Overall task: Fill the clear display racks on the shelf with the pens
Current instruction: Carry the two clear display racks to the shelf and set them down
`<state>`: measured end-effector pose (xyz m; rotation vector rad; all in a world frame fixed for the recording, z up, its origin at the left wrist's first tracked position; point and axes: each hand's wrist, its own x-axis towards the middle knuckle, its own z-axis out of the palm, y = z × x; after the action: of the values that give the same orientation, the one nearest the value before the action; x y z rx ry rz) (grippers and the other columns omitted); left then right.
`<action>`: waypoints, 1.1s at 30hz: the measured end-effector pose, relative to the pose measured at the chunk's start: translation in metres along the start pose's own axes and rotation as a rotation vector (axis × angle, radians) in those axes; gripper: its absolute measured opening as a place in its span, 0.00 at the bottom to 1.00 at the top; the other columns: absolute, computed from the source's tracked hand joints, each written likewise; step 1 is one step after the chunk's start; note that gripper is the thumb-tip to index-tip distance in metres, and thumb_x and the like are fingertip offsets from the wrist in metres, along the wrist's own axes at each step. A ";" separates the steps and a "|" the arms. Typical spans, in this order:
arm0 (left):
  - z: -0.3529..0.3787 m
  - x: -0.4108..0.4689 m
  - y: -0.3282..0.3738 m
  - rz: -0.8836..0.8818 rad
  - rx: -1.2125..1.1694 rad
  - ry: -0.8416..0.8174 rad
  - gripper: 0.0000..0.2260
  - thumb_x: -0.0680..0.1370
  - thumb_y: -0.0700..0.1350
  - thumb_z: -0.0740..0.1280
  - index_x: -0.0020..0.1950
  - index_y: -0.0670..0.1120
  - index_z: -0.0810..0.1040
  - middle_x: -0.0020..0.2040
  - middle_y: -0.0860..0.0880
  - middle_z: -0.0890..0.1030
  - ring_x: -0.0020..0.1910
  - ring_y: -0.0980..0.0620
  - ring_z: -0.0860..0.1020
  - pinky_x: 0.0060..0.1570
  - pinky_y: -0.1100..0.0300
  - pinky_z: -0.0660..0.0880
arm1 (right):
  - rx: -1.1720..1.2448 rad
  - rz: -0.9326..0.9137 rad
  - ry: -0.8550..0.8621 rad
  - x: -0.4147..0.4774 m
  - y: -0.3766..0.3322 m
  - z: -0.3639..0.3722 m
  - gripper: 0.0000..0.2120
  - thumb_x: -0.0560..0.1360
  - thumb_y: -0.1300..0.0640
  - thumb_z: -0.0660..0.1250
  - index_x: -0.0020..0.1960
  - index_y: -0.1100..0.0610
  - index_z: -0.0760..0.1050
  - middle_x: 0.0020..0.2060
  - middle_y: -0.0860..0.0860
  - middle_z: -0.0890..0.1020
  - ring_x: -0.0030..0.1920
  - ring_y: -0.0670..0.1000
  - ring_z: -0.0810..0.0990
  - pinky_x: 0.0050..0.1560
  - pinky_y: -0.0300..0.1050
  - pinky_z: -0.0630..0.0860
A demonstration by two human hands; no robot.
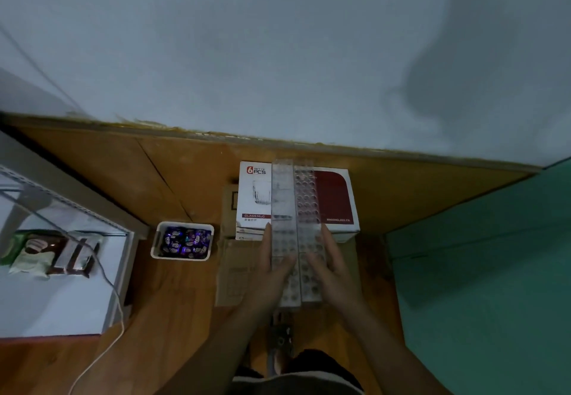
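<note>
Lying side by side across the glass mug box (336, 197), the left display rack (282, 197) and right display rack (306, 200) touch along their long edges, and their near ends overhang the box toward the person. The left hand (273, 271) rests on the left display rack and the right hand (330, 268) on the right one, fingers straight and close together. A tray of wrapped sweets (182, 241) sits left of the box.
</note>
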<state>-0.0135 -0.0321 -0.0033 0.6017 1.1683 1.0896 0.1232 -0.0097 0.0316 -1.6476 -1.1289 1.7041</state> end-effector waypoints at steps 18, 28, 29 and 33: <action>-0.041 -0.211 -0.005 0.277 -0.261 0.939 0.24 0.79 0.42 0.66 0.66 0.68 0.67 0.57 0.61 0.81 0.55 0.57 0.81 0.47 0.60 0.80 | -0.244 -0.102 -0.861 -0.083 0.013 0.123 0.29 0.74 0.40 0.68 0.70 0.29 0.58 0.60 0.32 0.75 0.54 0.37 0.80 0.45 0.38 0.81; -0.042 -0.357 -0.053 0.492 -0.426 1.484 0.25 0.78 0.39 0.66 0.66 0.66 0.67 0.54 0.66 0.81 0.51 0.62 0.81 0.40 0.65 0.79 | -0.448 -0.166 -1.403 -0.200 0.052 0.207 0.24 0.74 0.45 0.66 0.64 0.25 0.61 0.68 0.36 0.69 0.63 0.39 0.73 0.55 0.42 0.79; -0.044 -0.370 -0.061 0.503 -0.458 1.519 0.26 0.78 0.39 0.66 0.66 0.67 0.66 0.52 0.67 0.81 0.50 0.63 0.82 0.38 0.65 0.79 | -0.493 -0.165 -1.438 -0.211 0.059 0.216 0.24 0.76 0.46 0.65 0.63 0.23 0.61 0.65 0.33 0.70 0.61 0.38 0.74 0.51 0.41 0.80; -0.059 -0.426 -0.091 0.529 -0.554 1.675 0.28 0.78 0.41 0.67 0.69 0.68 0.64 0.65 0.63 0.73 0.55 0.62 0.79 0.43 0.63 0.79 | -0.621 -0.181 -1.562 -0.263 0.092 0.258 0.24 0.79 0.49 0.65 0.61 0.22 0.61 0.58 0.28 0.70 0.59 0.39 0.75 0.54 0.42 0.80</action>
<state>-0.0385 -0.4628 0.0809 -0.7233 1.9506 2.4123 -0.0761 -0.3290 0.0786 -0.0211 -2.5036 2.6076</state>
